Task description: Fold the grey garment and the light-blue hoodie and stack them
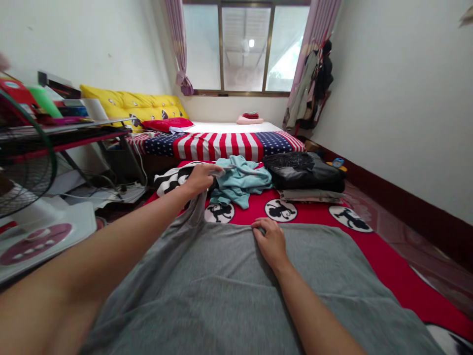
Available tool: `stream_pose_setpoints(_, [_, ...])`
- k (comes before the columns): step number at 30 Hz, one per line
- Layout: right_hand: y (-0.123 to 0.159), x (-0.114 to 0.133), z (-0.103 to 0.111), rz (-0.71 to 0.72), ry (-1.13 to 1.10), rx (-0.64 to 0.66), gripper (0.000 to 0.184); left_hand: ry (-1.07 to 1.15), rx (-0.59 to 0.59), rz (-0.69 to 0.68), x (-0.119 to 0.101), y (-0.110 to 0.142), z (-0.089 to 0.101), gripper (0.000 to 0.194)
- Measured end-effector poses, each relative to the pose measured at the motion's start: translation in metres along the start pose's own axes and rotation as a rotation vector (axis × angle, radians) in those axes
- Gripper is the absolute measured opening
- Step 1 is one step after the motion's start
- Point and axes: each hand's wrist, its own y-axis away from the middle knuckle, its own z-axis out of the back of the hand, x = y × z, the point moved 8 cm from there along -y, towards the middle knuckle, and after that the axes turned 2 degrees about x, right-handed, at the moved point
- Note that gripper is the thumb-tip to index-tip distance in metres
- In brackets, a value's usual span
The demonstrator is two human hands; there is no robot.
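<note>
A grey knit garment [229, 276] lies spread over the red blanket in front of me; its full shape runs out of view at the bottom. My left hand [201, 178] is closed on its far left part and lifts that cloth off the blanket. On the garment's far edge, near the middle, rests my right hand [270, 239], fingers curled and pinching the hem. Just beyond are a crumpled light blue garment [242, 180] and a black-and-white cloth [170, 181], partly behind my left hand. A stack of folded dark clothes [305, 170] sits to the right of them.
The red blanket [251, 211] has round monkey prints. Behind it stands a bed with a stars-and-stripes cover [221, 145]. At left are a cluttered desk [92, 125], a fan [25, 153] and cables. Clothes [312, 88] hang by the window on the right.
</note>
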Motion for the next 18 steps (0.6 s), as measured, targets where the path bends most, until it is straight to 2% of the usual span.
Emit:
stream_pose_setpoints(3, [-0.001, -0.001, 0.0, 0.001, -0.002, 0.005, 0.019, 0.253, -0.064, -0.008, -0.023, 0.046, 0.053, 0.055])
stream_pose_setpoints(5, [-0.001, -0.002, -0.001, 0.002, 0.001, 0.012, 0.019, 0.412, 0.023, 0.03, -0.036, 0.093, 0.068, 0.049])
stream_pose_setpoints(7, [-0.002, -0.003, -0.002, 0.007, 0.002, 0.017, 0.019, 0.508, 0.217, 0.013, -0.055, 0.149, 0.064, 0.041])
stream_pose_setpoints(10, [-0.002, -0.004, -0.001, 0.022, 0.004, 0.004, 0.018, 0.563, 0.601, -0.136, -0.089, 0.238, 0.039, 0.038])
stream_pose_setpoints(12, [-0.002, -0.005, -0.001, 0.037, 0.003, -0.004, 0.016, 0.568, 0.75, -0.152, -0.096, 0.279, 0.024, 0.037])
stream_pose_setpoints(14, [-0.002, -0.007, -0.001, 0.041, 0.001, -0.006, 0.017, 0.558, 0.732, -0.117, -0.087, 0.292, 0.016, 0.034])
stream_pose_setpoints(16, [-0.003, -0.008, -0.002, 0.034, 0.007, -0.009, 0.02, 0.506, 0.564, -0.065, -0.064, 0.28, 0.017, 0.027])
stream_pose_setpoints(18, [-0.002, -0.008, -0.002, 0.031, 0.023, -0.011, 0.026, 0.403, 0.374, -0.03, -0.032, 0.26, 0.019, 0.033])
